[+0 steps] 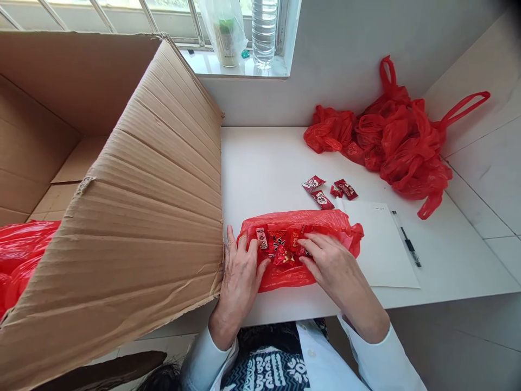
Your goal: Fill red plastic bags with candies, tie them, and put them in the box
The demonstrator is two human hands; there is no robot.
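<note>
A red plastic bag [285, 277] lies flattened on the white table, with several small red-wrapped candies [284, 255] in a row on it. My left hand [240, 266] rests at the bag's left end, fingers spread, the tips touching the bag beside the leftmost candies. From the right, my right hand [331, 260] reaches over the bag. Its fingers and thumb are apart, with the tips against the candies at that end and partly covering them. Beyond the bag, several loose candy packets [321, 200] lie on the table.
A large open cardboard box [163, 217] stands close on the left, with red plastic [24, 250] inside. White paper [382, 244] and a pen [407, 239] lie to the right. Crumpled red bags [391, 136] sit at the back right. A water bottle [264, 32] stands on the windowsill.
</note>
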